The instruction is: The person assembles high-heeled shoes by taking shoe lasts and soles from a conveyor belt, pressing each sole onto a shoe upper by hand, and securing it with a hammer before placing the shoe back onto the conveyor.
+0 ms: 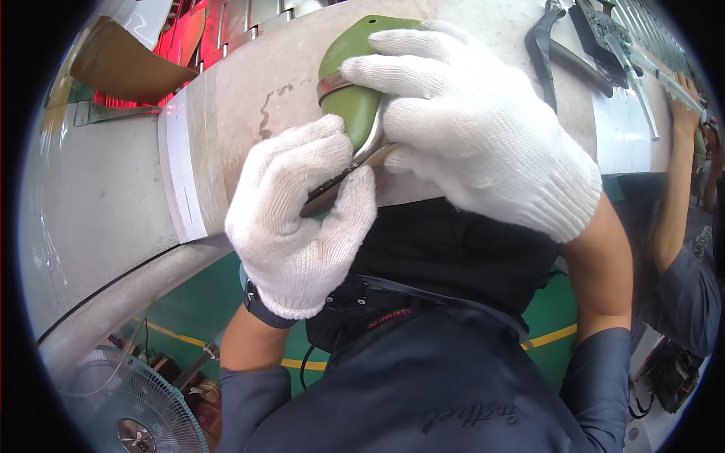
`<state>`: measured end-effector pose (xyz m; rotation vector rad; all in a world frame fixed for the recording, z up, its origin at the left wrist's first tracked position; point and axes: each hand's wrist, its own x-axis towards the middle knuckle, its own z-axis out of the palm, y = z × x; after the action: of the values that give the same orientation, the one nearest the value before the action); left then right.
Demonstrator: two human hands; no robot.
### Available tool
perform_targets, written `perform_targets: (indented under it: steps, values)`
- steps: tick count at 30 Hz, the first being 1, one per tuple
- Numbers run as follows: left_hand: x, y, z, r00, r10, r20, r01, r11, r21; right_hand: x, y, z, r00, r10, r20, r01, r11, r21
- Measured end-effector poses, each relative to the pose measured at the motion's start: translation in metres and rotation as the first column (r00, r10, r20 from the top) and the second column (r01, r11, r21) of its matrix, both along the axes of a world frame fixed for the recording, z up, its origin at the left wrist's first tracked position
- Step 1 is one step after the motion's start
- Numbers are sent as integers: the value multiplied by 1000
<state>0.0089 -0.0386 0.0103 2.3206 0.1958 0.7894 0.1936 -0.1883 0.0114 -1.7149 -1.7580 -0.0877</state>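
Observation:
Both my hands wear white knit gloves. My right hand (pixel 472 124) is wrapped over the right side of an olive green, rounded part (pixel 353 53), its fingers closed on it and hiding much of it. The part has a small hole near its far end, a metallic band (pixel 330 85) across it and a shiny rim along its near right edge. My left hand (pixel 294 215) is closed at the part's near end, pinching a thin dark strip or tool (pixel 326 186) between thumb and fingers. The strip's tip lies at the rim; its exact kind cannot be made out.
A pale worktable (pixel 249 83) lies under the part. Dark hand tools (pixel 540 45) and a syringe (pixel 642 98) lie at the far right, near a co-worker's hand (pixel 686 109). A brown curved sheet (pixel 124 64) stands by the red-lit rollers far left. A fan (pixel 136 408) is below left.

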Motion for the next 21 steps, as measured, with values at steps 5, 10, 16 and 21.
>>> perform_targets:
  steps: [5, 10, 16, 21]
  values:
    - [25, 7, 36, 959, -44, -282, 66, 995, 69, 4, -13, 5, 983, -165, 86, 171, 983, -66]
    - [117, 35, 29, 951, -169, -258, 219, 959, 180, 15, -38, 14, 916, -346, 202, 381, 909, -170]
    - [127, 75, 3, 895, -382, -229, 290, 890, -351, -5, -24, 40, 892, -437, 117, 414, 892, 181]
    - [60, 66, -2, 918, -391, 60, 354, 745, -566, -32, -16, 46, 918, -197, -344, 243, 966, 93]
